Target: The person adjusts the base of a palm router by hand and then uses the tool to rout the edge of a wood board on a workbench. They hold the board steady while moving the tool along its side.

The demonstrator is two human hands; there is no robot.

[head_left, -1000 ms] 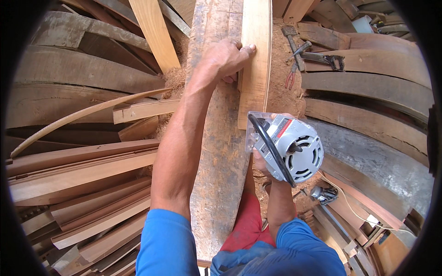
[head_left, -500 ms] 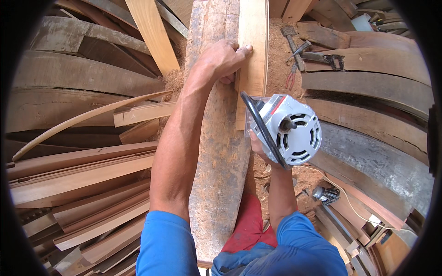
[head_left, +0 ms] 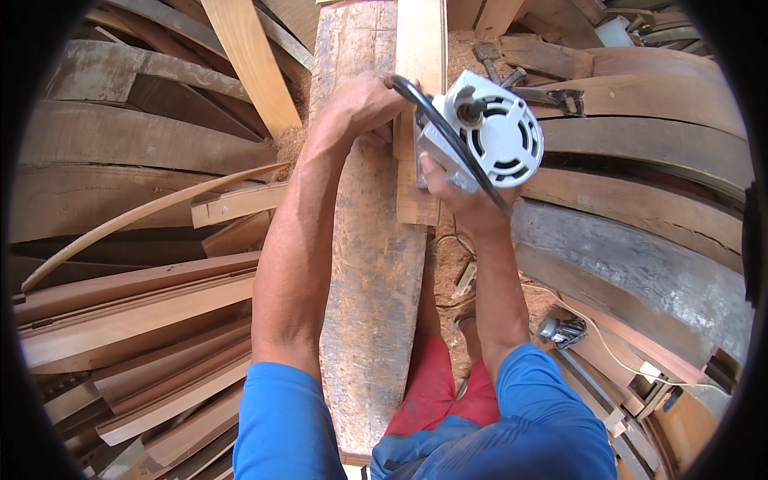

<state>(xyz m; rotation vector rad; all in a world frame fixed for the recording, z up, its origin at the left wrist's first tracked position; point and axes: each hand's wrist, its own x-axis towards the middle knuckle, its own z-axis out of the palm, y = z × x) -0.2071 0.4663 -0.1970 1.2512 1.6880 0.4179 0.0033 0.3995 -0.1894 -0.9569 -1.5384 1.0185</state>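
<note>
A silver-grey power tool (head_left: 506,140) sits over the right side of a pale board (head_left: 419,48), near the board's closer end, with its round vented casing facing up and a thick black cable (head_left: 458,144) arching across it. The right hand (head_left: 468,200) is wrapped around the tool's lower body, thumb along its left side. The left hand (head_left: 364,106) is curled around the board's left edge, its fingers bent under and its thumb hidden behind the cable and tool. The board lies lengthwise on a worn, stained plank (head_left: 372,280). To the right, a handsaw (head_left: 566,101) lies beyond the tool, and a smaller power tool (head_left: 563,330) rests lower down near a thin pale cord (head_left: 596,332). Stacked timber (head_left: 144,308) fills the left side.
</note>
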